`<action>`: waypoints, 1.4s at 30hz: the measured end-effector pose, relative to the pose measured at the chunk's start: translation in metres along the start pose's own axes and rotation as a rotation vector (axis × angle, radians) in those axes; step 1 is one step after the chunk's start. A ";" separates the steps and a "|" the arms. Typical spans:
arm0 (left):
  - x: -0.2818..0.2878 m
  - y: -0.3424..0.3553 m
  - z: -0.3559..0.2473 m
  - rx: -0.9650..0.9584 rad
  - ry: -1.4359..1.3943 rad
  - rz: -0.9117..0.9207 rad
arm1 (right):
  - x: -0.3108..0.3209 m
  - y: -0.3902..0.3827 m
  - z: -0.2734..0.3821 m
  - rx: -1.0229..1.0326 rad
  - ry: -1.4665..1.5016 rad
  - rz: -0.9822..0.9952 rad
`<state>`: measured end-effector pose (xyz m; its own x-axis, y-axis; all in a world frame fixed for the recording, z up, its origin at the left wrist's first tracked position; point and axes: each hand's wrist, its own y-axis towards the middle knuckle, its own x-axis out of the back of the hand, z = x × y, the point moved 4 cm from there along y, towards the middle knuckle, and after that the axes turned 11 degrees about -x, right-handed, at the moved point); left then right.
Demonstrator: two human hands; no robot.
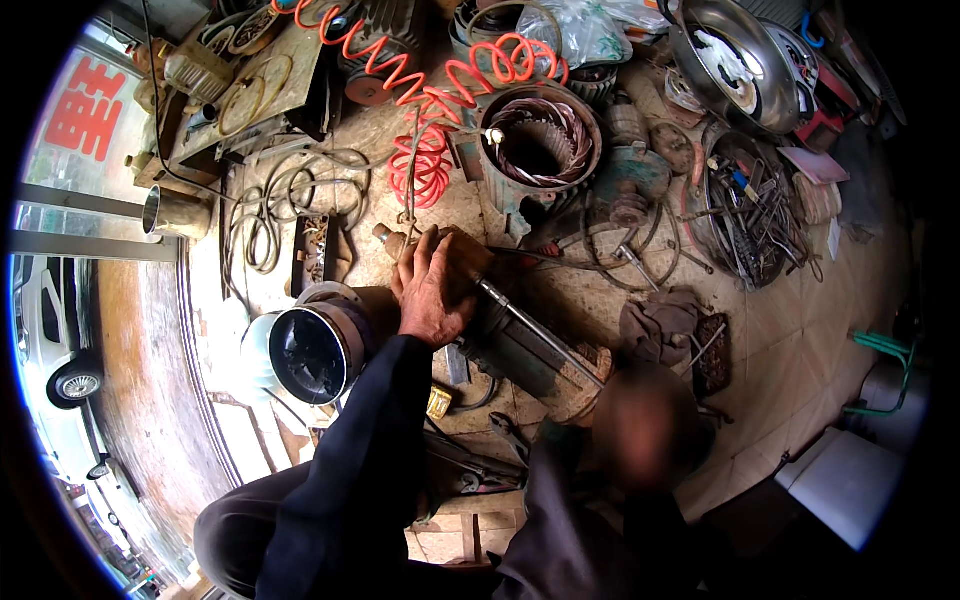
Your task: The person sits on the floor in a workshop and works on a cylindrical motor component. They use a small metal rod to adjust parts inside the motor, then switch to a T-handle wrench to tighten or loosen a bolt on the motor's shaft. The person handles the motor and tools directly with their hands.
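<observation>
My left hand (432, 290) lies with fingers apart over a brown, box-shaped part (462, 258). Beside the hand, a long steel bar (540, 328) slants down to the right across a dark greenish metal body (510, 345). At the end of a dark sleeve, my right hand (645, 425) is a blurred patch near the bar's lower end. Its fingers cannot be made out, nor whether it grips the bar. An open-jawed hand tool (508, 436) lies below the metal body.
Left of my arm stands a metal bucket (312, 355) holding something dark. Beyond my hand are a coiled red hose (425, 165) and a motor housing with copper windings (543, 140). Tools fill a basket (755, 205) at right, beyond a brown rag (660, 325).
</observation>
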<state>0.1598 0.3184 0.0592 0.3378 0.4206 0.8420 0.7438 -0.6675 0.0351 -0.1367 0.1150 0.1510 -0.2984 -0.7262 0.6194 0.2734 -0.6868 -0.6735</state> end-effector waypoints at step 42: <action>-0.004 -0.002 0.002 0.004 0.002 -0.022 | -0.003 0.017 -0.031 0.497 -0.128 -0.144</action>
<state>0.1577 0.3191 0.0546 0.3200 0.4341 0.8421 0.7533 -0.6557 0.0518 -0.1591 0.1068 0.1251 -0.2591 -0.6003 0.7567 0.6475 -0.6892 -0.3251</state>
